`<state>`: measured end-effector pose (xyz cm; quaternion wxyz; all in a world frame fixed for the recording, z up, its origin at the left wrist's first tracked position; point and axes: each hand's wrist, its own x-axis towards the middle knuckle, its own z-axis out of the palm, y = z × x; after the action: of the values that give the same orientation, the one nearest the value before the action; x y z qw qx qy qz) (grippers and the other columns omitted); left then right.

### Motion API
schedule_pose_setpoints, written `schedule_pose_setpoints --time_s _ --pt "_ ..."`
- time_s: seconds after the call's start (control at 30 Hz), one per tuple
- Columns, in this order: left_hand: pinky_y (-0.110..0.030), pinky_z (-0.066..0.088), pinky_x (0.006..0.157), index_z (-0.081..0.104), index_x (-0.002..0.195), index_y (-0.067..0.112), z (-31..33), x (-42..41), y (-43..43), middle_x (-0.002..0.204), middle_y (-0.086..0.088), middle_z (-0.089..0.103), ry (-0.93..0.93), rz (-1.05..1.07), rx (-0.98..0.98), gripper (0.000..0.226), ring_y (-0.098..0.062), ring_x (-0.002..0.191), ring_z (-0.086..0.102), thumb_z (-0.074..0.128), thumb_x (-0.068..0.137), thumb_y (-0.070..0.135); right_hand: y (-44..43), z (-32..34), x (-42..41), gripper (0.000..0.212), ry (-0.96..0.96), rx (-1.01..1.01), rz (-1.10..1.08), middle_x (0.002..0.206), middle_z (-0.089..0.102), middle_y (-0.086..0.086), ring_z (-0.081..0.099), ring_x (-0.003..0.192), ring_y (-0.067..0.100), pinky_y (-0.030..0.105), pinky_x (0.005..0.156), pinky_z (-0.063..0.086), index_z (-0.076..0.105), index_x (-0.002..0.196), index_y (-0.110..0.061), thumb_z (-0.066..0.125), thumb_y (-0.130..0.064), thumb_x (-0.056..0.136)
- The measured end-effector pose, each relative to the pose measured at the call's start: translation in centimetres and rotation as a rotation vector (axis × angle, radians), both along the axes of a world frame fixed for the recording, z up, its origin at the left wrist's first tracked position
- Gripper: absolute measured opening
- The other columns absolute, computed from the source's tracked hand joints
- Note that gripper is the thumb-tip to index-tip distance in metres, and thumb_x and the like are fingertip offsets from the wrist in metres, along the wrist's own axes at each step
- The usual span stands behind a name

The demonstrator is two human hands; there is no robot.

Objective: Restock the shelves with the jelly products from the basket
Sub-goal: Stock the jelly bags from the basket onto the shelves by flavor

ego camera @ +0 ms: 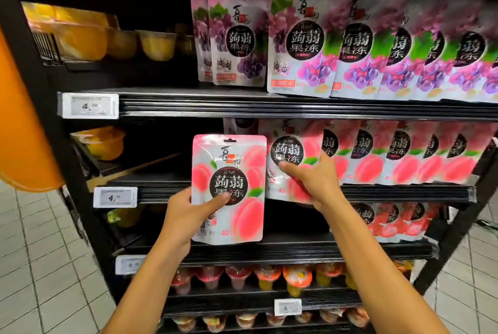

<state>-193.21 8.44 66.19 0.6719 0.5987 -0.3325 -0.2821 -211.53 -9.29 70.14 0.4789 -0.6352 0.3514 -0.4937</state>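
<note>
Left hand [186, 215] grips a peach jelly pouch [229, 155] upright by its lower left corner, thumb across the front. The pouch is held clear in front of the shelving. Right hand [315, 182] is curled round a second peach pouch [291, 145], thumb on its face. That pouch sits at the left end of the peach row [398, 153], its lower edge overhanging the middle shelf [404, 194]. Grape pouches [310, 42] are on the shelf above.

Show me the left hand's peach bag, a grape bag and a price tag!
peach bag [229, 185]: head view, black round label.
grape bag [301, 42]: head view, black round label.
price tag [115, 197]: head view, white middle.
</note>
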Motion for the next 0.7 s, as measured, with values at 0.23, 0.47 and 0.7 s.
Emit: schedule_pose_setpoints --time_s 0.23,0.47,0.7 --pt "-0.035 0.058 0.073 0.075 0.091 0.017 0.6 0.8 -1.1 0.091 -0.003 0.078 0.004 0.001 -0.03 0.04 -0.02 0.084 0.075 0.086 0.057 0.035 -1.5 0.3 1.5 0.093 0.076 -0.098 -0.116 0.125 0.06 0.012 0.059 0.113 0.027 0.044 0.1 0.049 0.046 0.133 -0.007 0.092 -0.036 0.058" --pt "-0.033 0.057 0.068 0.075 0.09 0.015 0.1 0.8 -2.2 0.09 -0.004 0.077 0.02 0.007 -0.026 0.045 -0.021 0.084 0.075 0.087 0.053 0.04 -1.1 -0.9 1.3 0.086 0.119 -0.147 -0.088 0.128 0.06 0.009 0.054 0.122 0.025 0.046 0.105 0.044 0.047 0.132 -0.005 0.089 -0.037 0.063" --pt "-0.035 0.058 0.07 0.074 0.094 0.014 -0.6 0.8 -2.5 0.09 -0.004 0.077 0.015 -0.004 -0.022 0.053 -0.021 0.084 0.075 0.088 0.051 0.042 -0.5 -2.8 -1.4 0.037 0.262 -0.344 -0.206 0.08 0.058 -0.019 0.055 0.074 -0.004 0.008 0.066 0.045 0.061 0.101 -0.022 0.085 -0.026 0.073"
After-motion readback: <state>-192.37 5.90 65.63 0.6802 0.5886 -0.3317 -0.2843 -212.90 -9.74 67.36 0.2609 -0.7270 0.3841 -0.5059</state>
